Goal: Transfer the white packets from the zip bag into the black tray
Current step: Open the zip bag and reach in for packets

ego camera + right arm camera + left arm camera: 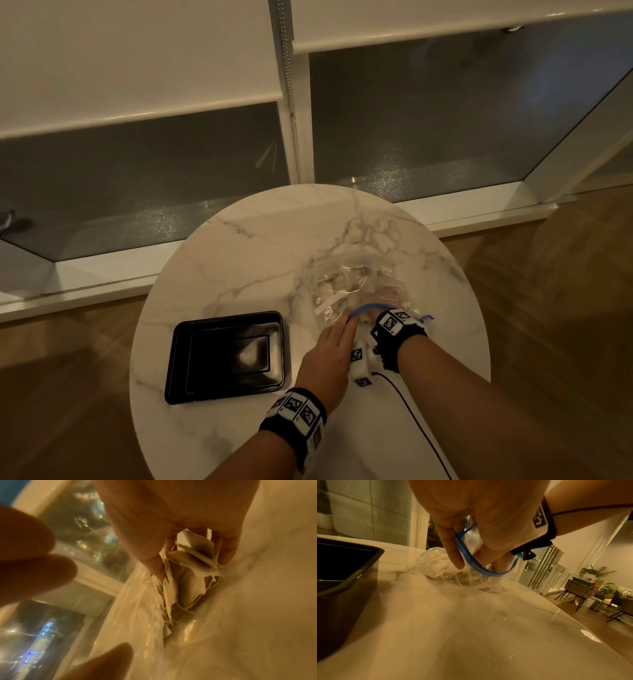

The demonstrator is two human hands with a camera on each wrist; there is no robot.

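A clear zip bag (346, 281) with a blue zip rim (471, 562) lies on the round marble table (253, 246), right of the black tray (224, 356). My left hand (339, 334) pinches the rim and holds the bag's mouth open, its fingers (452, 550) over the blue strip. My right hand (385, 296) is inside the bag, seen through the plastic. In the right wrist view its thumb and fingers (228, 553) curl round a bunch of white packets (200, 551) with strings. More packets (169, 599) lie deeper in the bag. The tray's inside shows nothing but a reflection.
A black cable (411, 407) runs from my right wrist across the table's near edge. Behind the table are a low white sill and dark window panes (428, 130). Wooden floor (548, 308) surrounds the table. Chairs (578, 588) stand far off to the right.
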